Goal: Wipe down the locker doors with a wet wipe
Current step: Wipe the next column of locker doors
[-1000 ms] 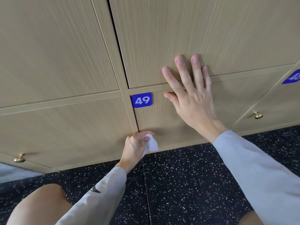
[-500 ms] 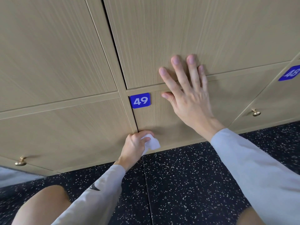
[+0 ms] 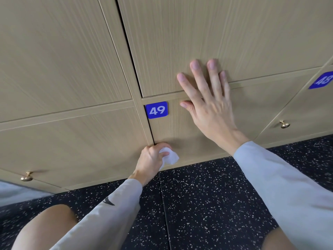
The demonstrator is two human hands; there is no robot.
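1. Left hand (image 3: 150,157) curled round crumpled wet wipe (image 3: 170,157), pressed at lower-left corner of locker door 49 (image 3: 182,134), near 6 o'clock from blue number plate (image 3: 156,110).
2. Right hand (image 3: 210,103) flat, fingers spread straight, across the seam between door 49 and upper door (image 3: 207,33), 3 o'clock from plate.
3. Brass knobs (image 3: 284,124) at 3 and 8 o'clock; speckled floor (image 3: 207,204) below.
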